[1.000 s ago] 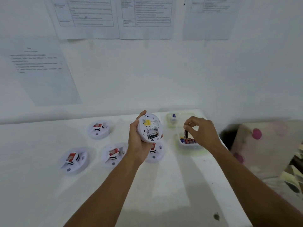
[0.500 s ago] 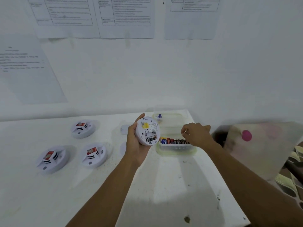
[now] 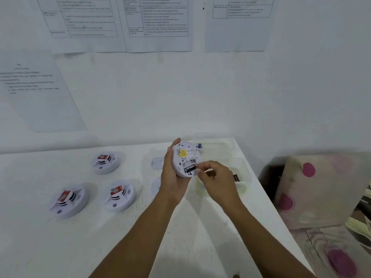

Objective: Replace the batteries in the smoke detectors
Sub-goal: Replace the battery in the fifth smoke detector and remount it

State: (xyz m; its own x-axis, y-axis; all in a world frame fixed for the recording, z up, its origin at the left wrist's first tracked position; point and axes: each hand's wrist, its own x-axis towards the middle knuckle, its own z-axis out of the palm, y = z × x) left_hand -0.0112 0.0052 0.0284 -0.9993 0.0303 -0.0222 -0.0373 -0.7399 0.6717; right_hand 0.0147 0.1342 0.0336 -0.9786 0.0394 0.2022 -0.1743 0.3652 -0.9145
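My left hand [image 3: 172,177] holds a white round smoke detector [image 3: 185,157] upright, its back towards me. A black battery [image 3: 189,168] lies in its open compartment, with an empty slot above it. My right hand [image 3: 217,180] is pinched at the right end of that compartment, touching the detector. A small copper-coloured battery end [image 3: 211,176] shows under its curled fingers. Behind the right hand stands a clear plastic box [image 3: 244,178] with batteries [image 3: 236,177] in it.
Three more detectors with red labels lie face up on the white table [image 3: 140,237], at back left [image 3: 105,162], middle [image 3: 118,195] and far left [image 3: 67,200]. A detached cover [image 3: 157,163] lies behind my left hand. Another clear box [image 3: 217,147] stands at the back. A dotted cushion [image 3: 321,187] is beyond the table's right edge.
My right hand left the battery box and came left to the detector's compartment. The left hand kept the detector in roughly the same place.
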